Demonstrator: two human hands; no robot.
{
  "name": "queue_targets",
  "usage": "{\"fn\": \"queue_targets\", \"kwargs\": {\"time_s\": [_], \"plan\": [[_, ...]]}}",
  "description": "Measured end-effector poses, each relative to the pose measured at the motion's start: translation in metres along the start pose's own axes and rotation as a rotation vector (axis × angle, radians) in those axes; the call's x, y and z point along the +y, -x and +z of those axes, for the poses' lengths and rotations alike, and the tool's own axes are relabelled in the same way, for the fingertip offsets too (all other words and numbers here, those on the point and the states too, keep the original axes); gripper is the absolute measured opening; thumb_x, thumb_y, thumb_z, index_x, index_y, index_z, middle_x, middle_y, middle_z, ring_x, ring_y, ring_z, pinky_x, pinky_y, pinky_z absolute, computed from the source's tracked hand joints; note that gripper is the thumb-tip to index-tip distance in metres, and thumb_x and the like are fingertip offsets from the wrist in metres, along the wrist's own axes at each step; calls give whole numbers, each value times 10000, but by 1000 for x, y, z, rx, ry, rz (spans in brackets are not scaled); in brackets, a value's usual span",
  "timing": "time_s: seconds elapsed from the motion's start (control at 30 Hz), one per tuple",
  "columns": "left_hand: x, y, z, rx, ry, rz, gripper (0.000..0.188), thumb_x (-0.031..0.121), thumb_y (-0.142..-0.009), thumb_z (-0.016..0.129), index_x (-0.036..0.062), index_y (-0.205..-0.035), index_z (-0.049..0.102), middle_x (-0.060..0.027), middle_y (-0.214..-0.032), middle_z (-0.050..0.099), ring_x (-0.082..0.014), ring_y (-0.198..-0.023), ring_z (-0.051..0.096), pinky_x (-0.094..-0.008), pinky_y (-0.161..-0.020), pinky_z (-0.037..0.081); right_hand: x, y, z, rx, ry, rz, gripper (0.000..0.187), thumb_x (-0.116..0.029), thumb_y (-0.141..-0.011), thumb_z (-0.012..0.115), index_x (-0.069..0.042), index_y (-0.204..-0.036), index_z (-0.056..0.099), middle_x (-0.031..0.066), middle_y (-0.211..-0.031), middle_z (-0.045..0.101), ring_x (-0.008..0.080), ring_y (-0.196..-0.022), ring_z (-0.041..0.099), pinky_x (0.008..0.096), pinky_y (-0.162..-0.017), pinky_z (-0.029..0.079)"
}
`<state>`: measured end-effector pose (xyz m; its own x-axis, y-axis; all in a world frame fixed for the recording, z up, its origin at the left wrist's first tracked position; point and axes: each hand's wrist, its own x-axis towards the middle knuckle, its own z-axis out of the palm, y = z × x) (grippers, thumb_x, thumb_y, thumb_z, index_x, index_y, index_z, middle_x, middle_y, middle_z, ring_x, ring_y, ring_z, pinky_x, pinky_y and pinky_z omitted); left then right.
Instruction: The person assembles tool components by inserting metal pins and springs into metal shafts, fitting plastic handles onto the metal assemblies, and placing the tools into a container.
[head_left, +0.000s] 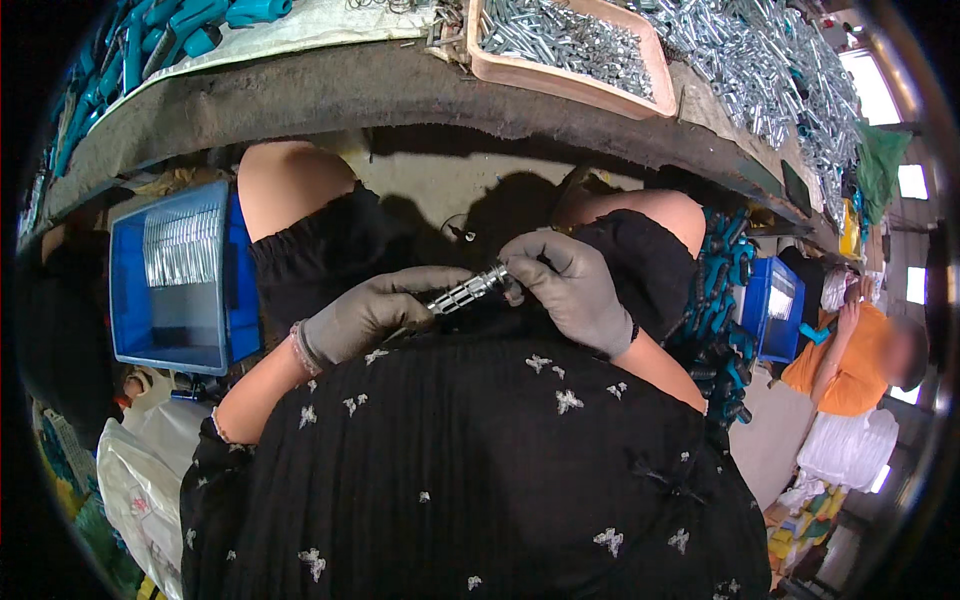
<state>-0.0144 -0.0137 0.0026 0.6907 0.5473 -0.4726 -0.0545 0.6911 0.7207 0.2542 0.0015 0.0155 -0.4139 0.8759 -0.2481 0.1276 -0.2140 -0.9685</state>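
Note:
Above my lap I hold a slim silvery metal part [462, 295], slotted or ribbed along its length and tilted up to the right. My left hand [362, 318], in a grey glove, is closed round its lower left end. At its upper right end, the gloved fingers of my right hand [572, 290] are pinched together. Whether those fingertips hold a further small piece cannot be made out. The part's ends are partly hidden by the gloves.
Ahead runs a worn workbench edge [300, 95]. On it are a pink tray [570, 75] of small metal pins, loose metal rods [770, 75] and teal handles [170, 40]. A blue crate [185, 325] with metal strips stands left. Teal-black pieces [712, 320] lie right, near a seated person [850, 360].

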Motion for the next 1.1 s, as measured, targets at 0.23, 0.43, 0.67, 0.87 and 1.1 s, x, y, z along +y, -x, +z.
{"fn": "queue_targets", "kwargs": {"time_s": [0.23, 0.43, 0.67, 0.87, 1.1], "plan": [[-3, -1, 3, 15, -45, 70, 621, 45, -818, 577, 20, -1436, 516, -3, -1221, 625, -27, -871, 522, -194, -776, 437, 1, 7, -1, -8, 22, 42, 198, -148, -1004, 602, 37, -1068, 633, 52, -845, 643, 99, -729, 602, 250, -685, 506], [-7, -1, 4, -32, 62, 49, 637, 35, -796, 600, 6, -1427, 517, -18, -1307, 604, -54, -989, 555, -202, -838, 442, 8, 12, 5, 30, -13, 6, 157, -108, -998, 597, 35, -1047, 639, 52, -852, 645, 103, -747, 612, 263, -685, 515], [-11, 0, 2, 17, -6, 54, 608, 36, -822, 619, 18, -1422, 526, -31, -1355, 579, -88, -1142, 548, -240, -959, 439, 9, 17, -2, 87, 0, -54, 144, -81, -987, 597, 41, -1052, 638, 60, -843, 652, 108, -739, 620, 265, -686, 519], [-10, -4, 11, 25, -156, 197, 558, 56, -861, 631, 58, -1413, 549, 54, -1022, 640, 7, -724, 473, -167, -655, 401, 8, 17, 6, 30, 27, 4, 132, -67, -977, 604, 36, -1035, 664, 55, -836, 658, 96, -730, 613, 253, -669, 506], [-14, -2, 2, -12, 57, 44, 604, 46, -822, 598, 3, -1419, 523, -44, -1340, 591, -88, -1124, 561, -236, -960, 438, 17, 12, 9, 34, -19, 30, 131, -64, -970, 611, 43, -1033, 655, 57, -841, 661, 92, -729, 607, 251, -660, 499]]}}
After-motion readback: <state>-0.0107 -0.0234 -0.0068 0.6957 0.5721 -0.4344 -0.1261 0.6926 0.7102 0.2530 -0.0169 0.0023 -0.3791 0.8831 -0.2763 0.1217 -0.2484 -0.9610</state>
